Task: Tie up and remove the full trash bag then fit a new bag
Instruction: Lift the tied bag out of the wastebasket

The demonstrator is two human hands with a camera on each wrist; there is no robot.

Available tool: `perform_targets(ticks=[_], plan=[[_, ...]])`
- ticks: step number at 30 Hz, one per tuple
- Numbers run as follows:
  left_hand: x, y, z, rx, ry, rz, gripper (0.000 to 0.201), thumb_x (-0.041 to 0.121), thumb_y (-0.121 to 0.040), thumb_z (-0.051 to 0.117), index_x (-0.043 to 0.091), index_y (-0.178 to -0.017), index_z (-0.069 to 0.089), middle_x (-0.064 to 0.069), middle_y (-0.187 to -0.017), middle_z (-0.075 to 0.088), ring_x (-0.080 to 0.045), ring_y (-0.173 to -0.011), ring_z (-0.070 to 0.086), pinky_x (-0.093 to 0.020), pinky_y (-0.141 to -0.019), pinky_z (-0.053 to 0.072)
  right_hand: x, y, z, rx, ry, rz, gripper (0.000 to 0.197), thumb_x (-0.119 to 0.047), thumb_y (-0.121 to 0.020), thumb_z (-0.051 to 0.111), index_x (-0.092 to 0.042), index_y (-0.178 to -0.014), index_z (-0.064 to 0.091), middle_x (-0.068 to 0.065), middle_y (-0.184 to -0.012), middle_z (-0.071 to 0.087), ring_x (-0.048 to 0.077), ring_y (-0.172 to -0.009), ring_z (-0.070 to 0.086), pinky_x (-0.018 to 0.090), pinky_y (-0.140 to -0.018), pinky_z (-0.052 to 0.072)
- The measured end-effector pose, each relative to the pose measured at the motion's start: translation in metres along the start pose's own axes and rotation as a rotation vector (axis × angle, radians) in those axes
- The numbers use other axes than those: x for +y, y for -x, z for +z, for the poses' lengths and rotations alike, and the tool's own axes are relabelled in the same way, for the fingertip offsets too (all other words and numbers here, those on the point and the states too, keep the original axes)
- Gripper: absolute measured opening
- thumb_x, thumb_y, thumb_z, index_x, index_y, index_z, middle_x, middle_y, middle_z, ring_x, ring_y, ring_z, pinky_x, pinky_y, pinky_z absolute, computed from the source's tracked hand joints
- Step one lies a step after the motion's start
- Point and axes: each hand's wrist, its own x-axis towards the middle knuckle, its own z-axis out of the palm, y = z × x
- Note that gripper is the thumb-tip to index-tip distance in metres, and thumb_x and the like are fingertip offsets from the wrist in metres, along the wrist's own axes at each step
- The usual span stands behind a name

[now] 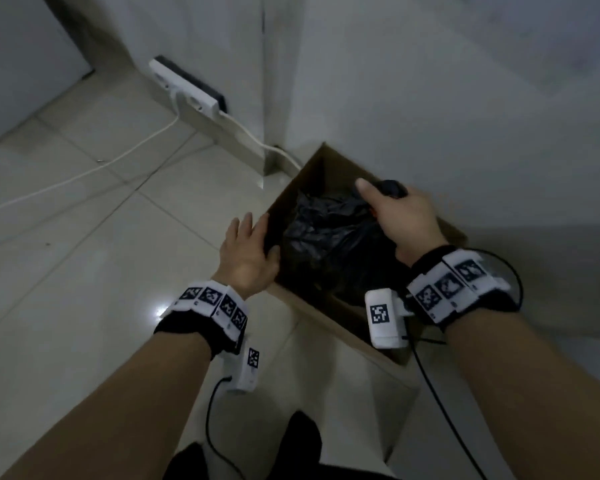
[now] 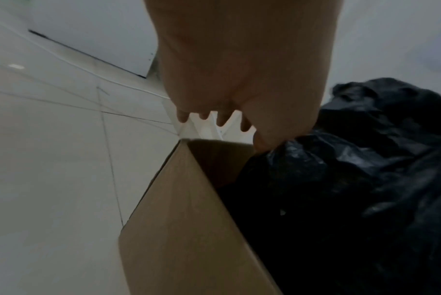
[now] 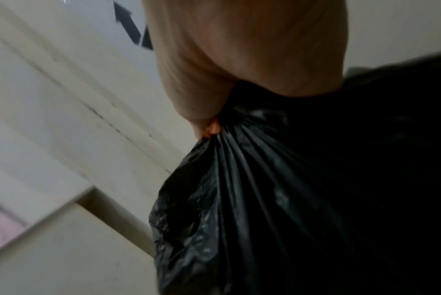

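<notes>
A full black trash bag sits inside a brown cardboard box on the floor against the wall. My right hand grips the bag's gathered neck from above, thumb stretched forward. In the right wrist view the right hand squeezes the pleated bag, with a small orange bit showing at the grip. My left hand rests on the box's left rim, fingers straight outside and thumb over the edge. The left wrist view shows the left hand above the box wall, beside the bag.
A white power strip leans at the wall base, and its white cables run across the pale tiled floor to the left. White walls meet in a corner just behind the box. My dark-clad legs are at the bottom edge.
</notes>
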Motion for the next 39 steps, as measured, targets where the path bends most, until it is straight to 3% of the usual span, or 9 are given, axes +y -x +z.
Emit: perform_targets(ticks=[3,7,11,17,21,24,30,35,39], plan=[[-0.006,-0.02,0.031,-0.021,-0.212,0.026,0.083,0.048,-0.095,0.043,0.018,-0.158,-0.002,-0.013,-0.166,-0.008,-0.037,-0.147,0.01,-0.053,-0.115,0.023,0.046,-0.045,0.022,-0.125,0.203,0.006,0.065,-0.057,-0.063,0.086,-0.015,-0.107,0.063,0.001,-0.097,0.073,0.018,-0.091,0.071,0.039,-0.086,0.059],[-0.005,-0.024,0.041,0.074,-0.168,0.051,0.096,0.048,-0.079,0.037,0.015,-0.157,-0.009,-0.011,-0.166,-0.004,-0.034,-0.146,0.014,-0.053,-0.11,0.025,0.097,-0.075,0.03,-0.405,0.423,0.042,0.073,-0.027,-0.081,0.08,-0.026,-0.13,0.026,0.003,-0.127,0.046,0.016,-0.101,0.054,0.028,-0.076,0.05],[-0.007,-0.022,0.043,0.089,-0.189,0.072,0.099,0.047,-0.074,0.036,0.014,-0.157,-0.007,-0.012,-0.166,-0.004,-0.033,-0.146,0.014,-0.051,-0.11,0.025,0.131,-0.093,0.031,-0.437,0.655,0.031,0.044,-0.022,-0.095,0.065,-0.024,-0.133,0.044,0.004,-0.134,0.047,0.021,-0.117,0.05,0.03,-0.085,0.044],[-0.007,-0.024,0.042,0.053,-0.163,0.055,0.097,0.047,-0.074,0.033,0.017,-0.157,-0.008,-0.007,-0.166,-0.006,-0.03,-0.147,0.01,-0.05,-0.114,0.019,0.146,-0.112,0.029,-0.378,0.734,0.136,0.057,-0.03,-0.102,0.052,-0.018,-0.154,0.033,0.007,-0.16,0.035,0.026,-0.138,0.044,0.027,-0.099,0.037],[-0.006,-0.028,0.036,0.016,-0.119,0.054,0.091,0.042,-0.087,0.046,0.018,-0.157,-0.007,-0.006,-0.167,-0.005,-0.031,-0.149,0.008,-0.05,-0.116,0.016,0.129,-0.093,0.024,-0.275,0.627,0.106,0.044,-0.026,-0.098,0.062,-0.016,-0.14,0.052,0.007,-0.132,0.059,0.026,-0.121,0.056,0.025,-0.089,0.04],[-0.008,-0.002,0.029,-0.016,-0.059,0.002,0.091,0.043,-0.093,0.049,0.013,-0.158,-0.007,-0.009,-0.167,-0.005,-0.029,-0.153,0.0,-0.05,-0.122,0.008,0.111,-0.053,0.007,-0.128,0.445,0.086,0.018,-0.023,-0.094,0.066,-0.018,-0.111,0.064,-0.001,-0.098,0.063,0.024,-0.098,0.062,0.028,-0.08,0.044],[-0.011,0.153,-0.015,-0.217,-0.03,-0.103,0.079,0.049,-0.098,0.044,0.014,-0.159,0.007,-0.009,-0.167,0.002,-0.025,-0.154,0.001,-0.042,-0.125,0.005,0.066,0.093,-0.026,0.021,0.115,0.31,0.004,-0.022,-0.094,0.062,-0.02,-0.095,0.065,0.011,-0.108,0.07,0.029,-0.098,0.067,0.042,-0.089,0.055],[-0.006,0.308,-0.079,-0.43,0.096,-0.255,0.061,0.041,-0.098,0.053,0.012,-0.149,0.039,-0.009,-0.156,0.038,-0.023,-0.143,0.036,-0.028,-0.119,0.024,-0.009,0.248,-0.053,0.028,0.026,0.33,0.005,-0.024,-0.093,0.063,-0.024,-0.094,0.067,0.004,-0.101,0.072,0.024,-0.092,0.066,0.033,-0.078,0.052],[-0.001,0.4,-0.129,-0.552,0.109,-0.347,0.045,0.034,-0.095,0.06,0.015,-0.136,0.056,-0.008,-0.132,0.06,-0.02,-0.113,0.059,-0.019,-0.097,0.041,-0.069,0.37,-0.084,0.017,-0.123,0.303,0.011,-0.017,-0.097,0.059,-0.023,-0.088,0.061,0.004,-0.092,0.07,0.018,-0.079,0.067,0.021,-0.068,0.049]])
